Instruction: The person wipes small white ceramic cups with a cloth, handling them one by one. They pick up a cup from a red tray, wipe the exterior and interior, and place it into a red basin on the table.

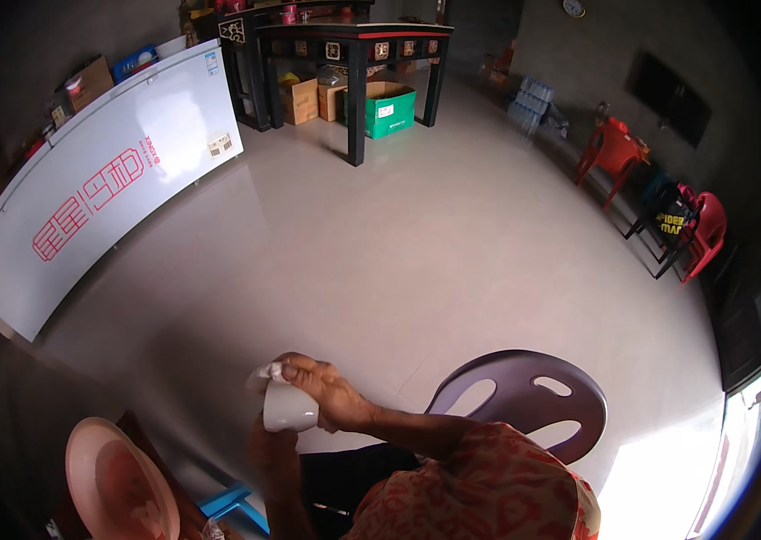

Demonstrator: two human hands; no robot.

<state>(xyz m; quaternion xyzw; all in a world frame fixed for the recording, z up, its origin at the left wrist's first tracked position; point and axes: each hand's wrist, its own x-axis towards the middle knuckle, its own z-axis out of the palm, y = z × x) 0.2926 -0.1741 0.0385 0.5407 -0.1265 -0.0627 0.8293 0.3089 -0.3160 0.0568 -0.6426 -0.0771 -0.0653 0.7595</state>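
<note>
A white glazed cup (291, 407) is held up in front of me, low in the middle of the head view. Around its lower end is my left hand (274, 442), dark and partly hidden behind the cup. At the upper end my right hand (323, 388) grips a crumpled white cloth or tissue (271, 370), thumb pressed on it at the rim. The palm side of the right hand lies along the cup's side. The cup's inside cannot be seen.
A pink plastic basin (80, 466) stands at lower left, beside a blue plastic stool (235, 503). Close on my right is a purple-grey plastic chair (519, 364). Farther off are a white chest freezer (178, 128), a dark table (355, 101) with boxes beneath, and red chairs (708, 229).
</note>
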